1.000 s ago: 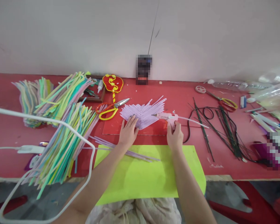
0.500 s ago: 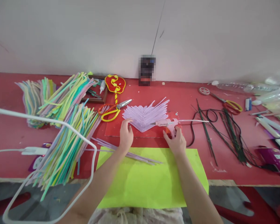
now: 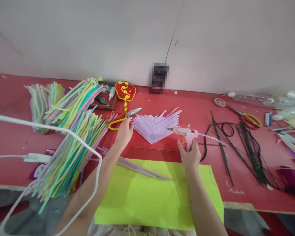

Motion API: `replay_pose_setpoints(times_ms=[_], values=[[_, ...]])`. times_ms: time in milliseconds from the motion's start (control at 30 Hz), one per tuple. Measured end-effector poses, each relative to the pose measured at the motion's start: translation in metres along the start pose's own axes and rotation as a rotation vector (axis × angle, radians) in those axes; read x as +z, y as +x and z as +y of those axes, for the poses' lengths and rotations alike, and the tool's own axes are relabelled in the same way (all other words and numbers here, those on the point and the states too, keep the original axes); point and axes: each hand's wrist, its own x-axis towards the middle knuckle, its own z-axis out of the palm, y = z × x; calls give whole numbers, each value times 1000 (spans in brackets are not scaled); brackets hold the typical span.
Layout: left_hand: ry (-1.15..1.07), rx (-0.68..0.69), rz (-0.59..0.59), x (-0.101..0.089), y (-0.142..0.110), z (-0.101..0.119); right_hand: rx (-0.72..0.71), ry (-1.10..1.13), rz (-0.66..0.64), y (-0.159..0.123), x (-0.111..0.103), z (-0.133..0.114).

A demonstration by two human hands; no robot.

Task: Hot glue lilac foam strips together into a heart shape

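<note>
My right hand (image 3: 191, 155) grips the handle of a pink hot glue gun (image 3: 185, 131), with a clear glue stick poking from its back. The gun's nozzle points left, over or beside the right edge of a lilac V-shaped piece (image 3: 152, 129) of fuzzy pipe cleaners laid side by side. My left hand (image 3: 125, 131) is left of that piece, by the yellow handle of the scissors (image 3: 124, 117). Its fingers look slightly apart and curved; whether they touch the handle is unclear. Several loose lilac pipe cleaners (image 3: 144, 169) lie across a yellow-green sheet (image 3: 147, 200).
Bundles of pastel pipe cleaners (image 3: 66, 154) cover the left side, with a white cable frame (image 3: 98, 167) in front. Right lie dark green stems (image 3: 252, 154), a black cord (image 3: 204, 144), more scissors (image 3: 250, 120) and plastic bottles (image 3: 253, 99). A red fan-shaped ornament (image 3: 125, 91) lies behind.
My left hand has moved left, from the lilac piece to the scissors' handle. My right hand has drawn the glue gun a little to the right. The view has shifted slightly.
</note>
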Motion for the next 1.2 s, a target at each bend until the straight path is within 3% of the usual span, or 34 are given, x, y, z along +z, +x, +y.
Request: replay_pose_setpoints(times_ms=[233, 533, 1200], values=[[107, 146, -20, 6, -12, -2, -11, -26, -32, 3, 5, 6], [46, 60, 6, 4, -12, -3, -4, 30, 22, 6, 1, 0], [-155, 1, -80, 12, -20, 10, 3, 34, -34, 6, 0, -1]])
